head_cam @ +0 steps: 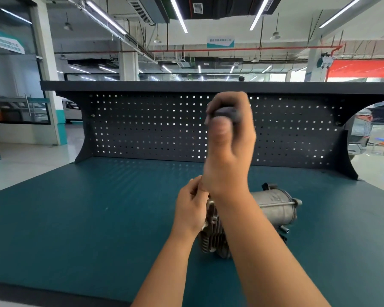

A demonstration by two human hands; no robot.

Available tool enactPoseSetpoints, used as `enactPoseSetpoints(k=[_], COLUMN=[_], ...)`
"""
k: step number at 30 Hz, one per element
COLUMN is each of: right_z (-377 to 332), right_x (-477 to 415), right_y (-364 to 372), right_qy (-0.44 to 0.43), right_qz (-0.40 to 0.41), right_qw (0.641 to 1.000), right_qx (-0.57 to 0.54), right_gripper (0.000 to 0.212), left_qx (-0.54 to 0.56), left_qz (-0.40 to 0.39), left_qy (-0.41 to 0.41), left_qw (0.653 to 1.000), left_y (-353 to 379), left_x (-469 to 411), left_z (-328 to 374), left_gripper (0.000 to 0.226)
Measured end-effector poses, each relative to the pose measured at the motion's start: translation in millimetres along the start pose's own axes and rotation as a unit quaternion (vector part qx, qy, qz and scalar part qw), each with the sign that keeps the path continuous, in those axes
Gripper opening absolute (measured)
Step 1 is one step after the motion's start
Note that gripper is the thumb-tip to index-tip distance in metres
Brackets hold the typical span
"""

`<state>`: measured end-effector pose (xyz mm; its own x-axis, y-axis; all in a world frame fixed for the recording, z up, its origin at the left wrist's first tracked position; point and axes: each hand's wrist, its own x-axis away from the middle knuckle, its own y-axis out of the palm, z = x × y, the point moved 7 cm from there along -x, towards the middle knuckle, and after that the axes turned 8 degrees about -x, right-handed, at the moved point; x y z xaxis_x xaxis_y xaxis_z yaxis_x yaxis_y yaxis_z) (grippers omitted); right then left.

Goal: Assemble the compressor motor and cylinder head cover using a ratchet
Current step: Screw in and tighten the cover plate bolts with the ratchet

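Observation:
The compressor lies on the teal bench mat: a grey cylindrical motor (275, 206) to the right and a dark finned cylinder head (213, 237) below my hands. My right hand (230, 142) is raised above it and grips the dark ratchet handle (227, 113), which is blurred; the ratchet's lower end is hidden behind my wrist. My left hand (191, 207) sits at the top of the finned head, fingers curled and pinching something small there, mostly hidden.
A dark pegboard back panel (155, 127) with a shelf on top stands at the far edge of the mat (87, 218). Beyond it lies a workshop hall with pillars and parked vehicles.

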<state>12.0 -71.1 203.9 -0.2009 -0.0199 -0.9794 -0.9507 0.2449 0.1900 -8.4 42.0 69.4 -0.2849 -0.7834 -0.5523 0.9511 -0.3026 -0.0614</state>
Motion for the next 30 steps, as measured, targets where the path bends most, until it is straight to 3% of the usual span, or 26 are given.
enactPoseSetpoints(k=[3,8,10,12,14,17,21,24,27,30], right_z=[18.5,63.3,70.6,69.2,61.9,40.2,5.2,-8.2,-14.6,-5.6], right_x=[-17.6,-21.7,-16.6,-13.2,-10.6,-11.0,-8.5,-2.3,1.1,-1.8], right_y=[-29.1,-56.9,-62.7,-68.2,-73.2,-68.4,-40.8,-26.5,-17.0,-18.9], right_qy=[0.083,0.241,0.263,0.257,0.231,0.151,0.027,-0.042,-0.090,-0.052], right_qz=[0.085,0.236,0.273,0.289,0.296,0.264,0.145,0.085,0.046,0.041], right_qw=[0.977,0.846,0.792,0.763,0.777,0.863,0.974,0.995,0.994,0.997], right_qx=[-0.178,-0.414,-0.479,-0.518,-0.504,-0.402,-0.174,-0.023,0.044,0.046], right_gripper=[0.061,0.069,0.068,0.066,0.067,0.069,0.055,0.045,0.042,0.046], left_qx=[0.031,0.055,0.050,0.042,0.037,0.043,0.032,0.025,0.009,0.014], left_qz=[-0.015,-0.024,-0.024,-0.027,-0.031,-0.036,-0.034,-0.004,-0.011,-0.015], left_qy=[0.031,0.037,0.050,0.056,0.058,0.045,0.045,0.056,0.061,0.064], left_qw=[0.999,0.998,0.997,0.997,0.997,0.997,0.998,0.998,0.998,0.998], left_y=[2.5,3.8,3.5,3.5,3.3,3.6,1.8,-2.8,-2.2,-0.8], left_x=[2.5,1.6,0.8,0.0,-0.9,-2.1,-0.2,-0.4,-3.4,-1.5], left_z=[11.5,9.4,8.5,7.5,5.9,3.9,4.2,2.3,-3.2,-0.6], left_gripper=[0.039,0.042,0.041,0.040,0.041,0.046,0.052,0.040,0.058,0.053])
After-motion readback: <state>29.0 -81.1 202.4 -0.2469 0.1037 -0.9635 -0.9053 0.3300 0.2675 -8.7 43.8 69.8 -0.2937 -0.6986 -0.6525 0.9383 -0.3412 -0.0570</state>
